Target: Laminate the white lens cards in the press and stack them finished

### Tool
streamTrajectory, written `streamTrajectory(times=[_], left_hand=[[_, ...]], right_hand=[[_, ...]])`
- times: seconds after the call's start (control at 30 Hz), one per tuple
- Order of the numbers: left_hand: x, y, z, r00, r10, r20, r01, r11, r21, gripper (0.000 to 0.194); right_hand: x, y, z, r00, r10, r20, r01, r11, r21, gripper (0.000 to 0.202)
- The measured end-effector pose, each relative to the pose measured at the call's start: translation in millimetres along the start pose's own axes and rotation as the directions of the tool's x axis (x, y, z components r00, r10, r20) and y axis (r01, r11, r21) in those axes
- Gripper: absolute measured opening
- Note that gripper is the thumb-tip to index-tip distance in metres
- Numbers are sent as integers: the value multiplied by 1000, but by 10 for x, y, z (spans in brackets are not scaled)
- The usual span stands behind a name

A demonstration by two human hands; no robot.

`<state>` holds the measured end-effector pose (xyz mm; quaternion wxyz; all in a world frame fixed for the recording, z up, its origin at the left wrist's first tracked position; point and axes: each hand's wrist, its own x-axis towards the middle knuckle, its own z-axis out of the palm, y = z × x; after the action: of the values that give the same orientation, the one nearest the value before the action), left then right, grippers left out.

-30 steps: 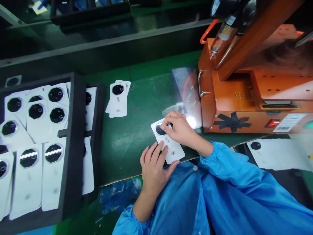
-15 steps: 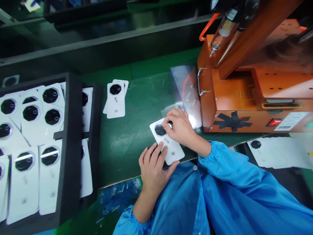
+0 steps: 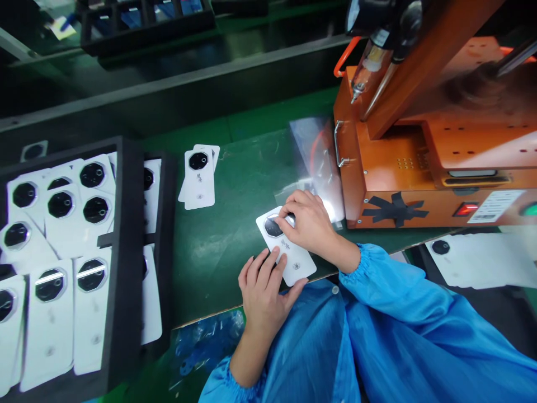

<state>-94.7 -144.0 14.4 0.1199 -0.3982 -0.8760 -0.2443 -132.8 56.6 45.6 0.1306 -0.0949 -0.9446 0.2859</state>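
Observation:
A white phone back panel (image 3: 296, 265) with a dark octagonal camera area lies tilted on the green table near its front edge. My left hand (image 3: 266, 288) rests on the panel's lower left edge, fingers spread and thumb at the bottom edge. Over the camera area is my right hand (image 3: 307, 221), thumb and index finger pinched together at its right side; whatever they may hold is too small to make out. Two more white panels (image 3: 199, 184) lie overlapped on the table to the left.
A black tray (image 3: 126, 268) of white panels stands at the left. An orange machine (image 3: 377, 184) occupies the right, with clear plastic film (image 3: 316, 157) beside it. More white panels (image 3: 482, 260) lie at the far right. The green table's (image 3: 218, 280) front edge slants.
The view has shifted slightly, so the trays and machine sit a little differently in it. My right thumb and index finger have moved slightly over the camera area; my left hand stays on the panel.

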Motion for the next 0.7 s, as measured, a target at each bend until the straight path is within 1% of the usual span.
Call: streamTrajectory(times=[0.07,0.13,0.17,0.2,0.23,0.27,0.33,0.37,0.4,0.43,0.5,0.53,0.6,0.63,0.67,0.7], left_hand=[[2,8,-3,1000,2,-5,-2,1000,-2,54],[5,16,-11,1000,1,-11,-1,1000,-4,53],[9,20,-19,1000,1,-13,-1,1000,-5,52],[13,21,-29,1000,1,-12,-1,1000,-7,53],[21,21,-43,1000,4,-8,-4,1000,-9,53],[31,19,-59,1000,12,-2,-13,1000,-13,52],[62,9,-102,999,48,6,-48,999,-24,49],[81,1,-128,997,73,2,-73,997,-28,47],[103,-7,-155,995,103,-5,-103,994,-31,45],[126,-15,-185,991,136,-14,-137,990,-31,43],[175,-30,-252,980,197,-31,-198,980,-26,37],[204,-37,-289,971,235,-37,-236,971,-22,34],[284,-52,-365,951,307,-45,-308,950,-45,34],[344,-53,-402,948,313,-61,-317,944,-90,37],[421,-43,-437,954,287,-86,-298,942,-157,41],[519,-18,-467,969,221,-114,-243,940,-240,44]], right_hand=[[-49,2,-47,999,-25,-35,23,999,-37,14],[-141,1,-153,995,-69,-67,64,995,-76,19],[-205,-2,-233,993,-100,-56,95,992,-85,22],[-278,-8,-327,989,-145,-11,144,986,-79,25],[-359,-17,-431,976,-205,72,209,976,-55,28],[-445,-29,-537,945,-274,176,281,960,-14,31],[-620,-59,-715,836,-400,376,398,913,85,40],[-704,-77,-769,791,-436,430,435,894,108,43],[-781,-95,-792,771,-456,446,464,880,99,44],[-848,-112,-785,772,-470,429,493,868,63,44],[-938,-129,-714,793,-513,329,554,831,-39,35],[-957,-121,-676,795,-549,258,585,806,-86,29],[-967,-58,-670,775,-625,94,631,761,-153,22],[-978,-6,-721,758,-652,-1,642,747,-176,20],[-1008,53,-813,739,-667,-96,644,740,-194,19],[-1065,113,-938,726,-665,-176,634,746,-205,20]])
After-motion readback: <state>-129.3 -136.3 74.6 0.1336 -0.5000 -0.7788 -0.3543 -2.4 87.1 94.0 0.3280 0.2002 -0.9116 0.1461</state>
